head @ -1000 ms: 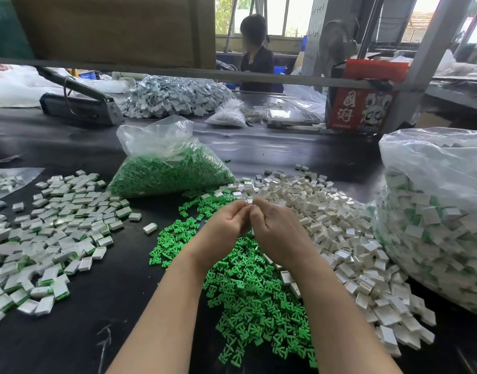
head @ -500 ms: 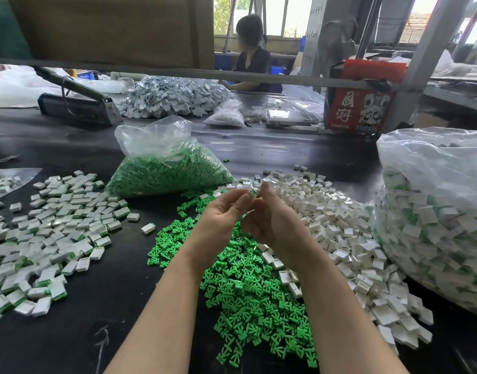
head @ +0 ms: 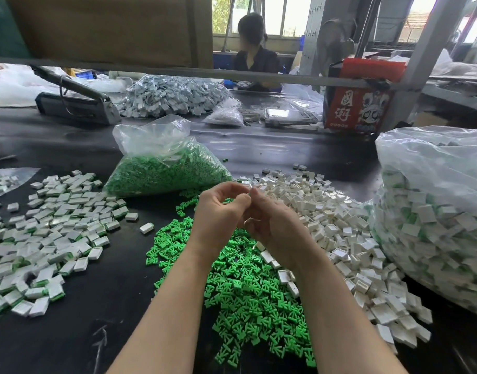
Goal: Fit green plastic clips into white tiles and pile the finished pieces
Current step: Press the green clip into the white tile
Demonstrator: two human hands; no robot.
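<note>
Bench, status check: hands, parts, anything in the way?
Both hands together above loose green clips; left hand, right hand, fingertips meeting, held piece hidden. Finished pile left. Nothing blocking.

The bench [head: 69,314] has a black, smooth, slightly shiny top. The green clips [head: 248,290] are matt plastic, the white tiles [head: 340,225] glossy plastic. Near its far edge, a thin clear plastic bag [head: 161,147] looks wrinkled and shiny.

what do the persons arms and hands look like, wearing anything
Both forearms are bare up to the bottom edge of the picture: no sleeves show. The left hand and right hand have no gloves, and no rings, watch or wristband can be seen on them.
</note>
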